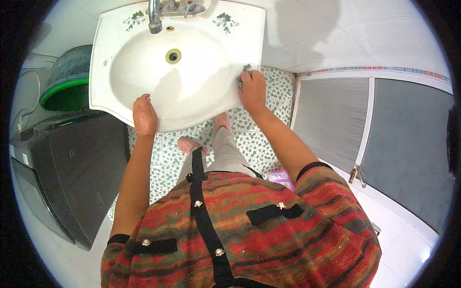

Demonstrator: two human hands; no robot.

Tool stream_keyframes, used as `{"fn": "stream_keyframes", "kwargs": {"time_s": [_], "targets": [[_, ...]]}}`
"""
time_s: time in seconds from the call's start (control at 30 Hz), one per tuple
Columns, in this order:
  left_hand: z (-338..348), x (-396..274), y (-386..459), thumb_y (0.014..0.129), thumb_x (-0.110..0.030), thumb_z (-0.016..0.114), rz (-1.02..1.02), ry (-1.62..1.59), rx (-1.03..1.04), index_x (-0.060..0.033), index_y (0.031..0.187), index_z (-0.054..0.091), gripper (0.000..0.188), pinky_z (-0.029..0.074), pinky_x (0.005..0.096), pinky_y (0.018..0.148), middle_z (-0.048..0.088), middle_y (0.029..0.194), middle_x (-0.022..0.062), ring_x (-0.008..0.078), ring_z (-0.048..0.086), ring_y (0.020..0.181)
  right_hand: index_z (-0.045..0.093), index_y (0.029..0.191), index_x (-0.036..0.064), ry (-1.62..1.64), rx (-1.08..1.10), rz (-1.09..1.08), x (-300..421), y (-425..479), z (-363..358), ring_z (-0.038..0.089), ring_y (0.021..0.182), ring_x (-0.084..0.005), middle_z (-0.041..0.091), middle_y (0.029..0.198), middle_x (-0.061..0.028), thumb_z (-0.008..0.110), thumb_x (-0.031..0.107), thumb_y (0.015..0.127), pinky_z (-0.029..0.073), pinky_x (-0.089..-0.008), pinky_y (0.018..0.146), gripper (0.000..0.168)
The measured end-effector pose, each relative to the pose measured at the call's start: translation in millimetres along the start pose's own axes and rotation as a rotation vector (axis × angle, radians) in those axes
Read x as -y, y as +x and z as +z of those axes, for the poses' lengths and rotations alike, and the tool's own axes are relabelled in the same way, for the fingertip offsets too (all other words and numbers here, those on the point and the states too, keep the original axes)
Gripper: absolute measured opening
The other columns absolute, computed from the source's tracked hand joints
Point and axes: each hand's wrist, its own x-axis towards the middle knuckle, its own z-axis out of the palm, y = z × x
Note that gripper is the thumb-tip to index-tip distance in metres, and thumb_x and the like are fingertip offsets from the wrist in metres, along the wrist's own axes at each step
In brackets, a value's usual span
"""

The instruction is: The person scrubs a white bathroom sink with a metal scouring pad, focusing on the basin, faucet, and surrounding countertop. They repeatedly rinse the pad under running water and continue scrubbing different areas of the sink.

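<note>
Before me is a white ceramic washbasin [99, 82], its bowl sloping to an open drain [173, 56]. My right hand [253, 90] presses a dark, wiry scourer [240, 82], probably metal, against the basin's right rim; the fingers hide much of it. On the front left rim rests my left hand [144, 114], nothing visible in it, its fingers bent slightly over the edge of the bowl. A chrome faucet [155, 21] hangs over the back of the bowl. No water stream shows.
A dark tub with a green rim [65, 88] stands left, above a dark appliance [79, 154] that is probably a washing machine. A framed door with grey panels [331, 118] is on the right. A pink packet [281, 178] lies on the pebble-patterned floor [252, 144].
</note>
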Motion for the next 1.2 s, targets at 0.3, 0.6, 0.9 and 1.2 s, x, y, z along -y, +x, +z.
{"fn": "stream_keyframes", "kwargs": {"time_s": [0.3, 0.6, 0.9, 1.2], "targets": [[10, 10, -4, 0.091, -0.005, 0.044, -0.010, 0.021, -0.002, 0.0023, 0.100, 0.056, 0.017, 0.044, 0.0420, 0.078, 0.058, 0.091, 0.0186, 0.0350, 0.054, 0.087, 0.053, 0.083, 0.007, 0.517, 0.452, 0.041, 92, -27, -23, 0.051, 0.078, -0.0326, 0.050, 0.082, -0.0162, 0.054, 0.012, 0.075, 0.041, -0.0433, 0.068, 0.010], [10, 1, -3, 0.093, -0.009, 0.042, 0.004, 0.023, 0.006, 0.0016, 0.101, 0.055, 0.019, 0.044, 0.0417, 0.076, 0.059, 0.088, 0.0177, 0.0338, 0.054, 0.085, 0.057, 0.092, 0.005, 0.090, 0.017, 0.003, -43, 58, 10, 0.050, 0.085, -0.0338, 0.051, 0.093, -0.0148, 0.064, 0.002, 0.068, 0.040, -0.0437, 0.072, 0.025], [13, 8, -5, 0.092, -0.007, 0.043, -0.019, 0.101, 0.026, 0.0013, 0.099, 0.055, 0.016, 0.044, 0.0421, 0.078, 0.059, 0.091, 0.0180, 0.0348, 0.054, 0.088, 0.057, 0.092, 0.009, 0.266, 0.242, -0.133, -29, -41, -18, 0.050, 0.086, -0.0320, 0.050, 0.095, -0.0135, 0.064, 0.005, 0.068, 0.038, -0.0428, 0.072, 0.026], [13, -2, 1, 0.091, -0.006, 0.043, 0.018, 0.119, -0.018, 0.0022, 0.097, 0.054, 0.015, 0.042, 0.0433, 0.075, 0.056, 0.086, 0.0184, 0.0358, 0.052, 0.083, 0.058, 0.088, 0.008, 0.010, 0.073, -0.160, -83, 135, 27, 0.050, 0.083, -0.0292, 0.050, 0.090, -0.0125, 0.062, 0.009, 0.073, 0.040, -0.0414, 0.069, 0.016]]}}
